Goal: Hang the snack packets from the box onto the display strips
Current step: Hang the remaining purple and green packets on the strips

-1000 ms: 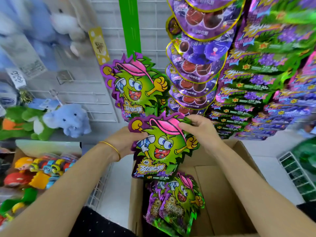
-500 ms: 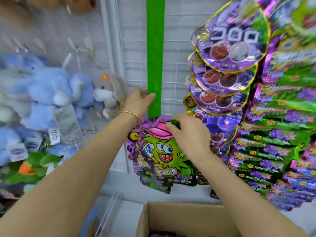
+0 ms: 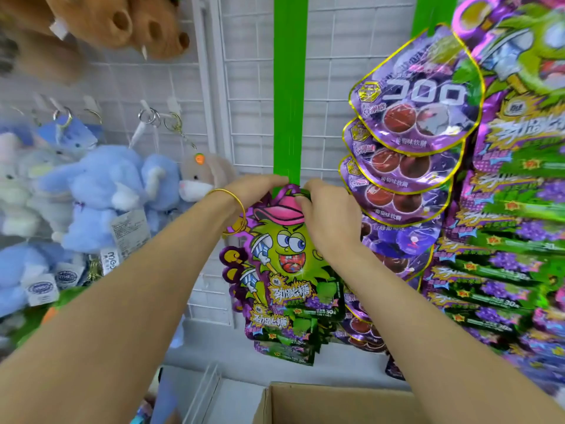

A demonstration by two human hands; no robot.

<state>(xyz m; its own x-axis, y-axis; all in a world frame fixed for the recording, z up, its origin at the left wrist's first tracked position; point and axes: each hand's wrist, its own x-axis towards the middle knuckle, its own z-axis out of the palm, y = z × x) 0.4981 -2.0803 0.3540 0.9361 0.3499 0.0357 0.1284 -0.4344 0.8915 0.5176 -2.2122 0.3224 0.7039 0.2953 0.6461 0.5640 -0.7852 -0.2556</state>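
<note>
We look down along two bare arms to a white wire grid (image 3: pixel 253 117) in a shop. A green display strip (image 3: pixel 289 87) runs down the grid. At its lower visible end both hands meet on the top of a snack packet (image 3: pixel 287 249), green and purple with a cartoon face in a pink cap.

The right hand (image 3: pixel 327 215) has curled fingers pinching the packet's top edge at the cap. The left hand (image 3: pixel 256 186), with a gold bangle at the wrist, curls its fingers where packet and strip meet. The fingers hide the hook and hole, so we cannot tell whether this hand pinches the strip or the packet.

More packets of the same kind (image 3: pixel 284 332) hang just below, overlapped by this one. The open cardboard box (image 3: pixel 321 402) sits beneath.

We judge this to be the hooking step. Next, the packet's hole must seat on the strip's hook before both hands let go and reach down to the box.
</note>
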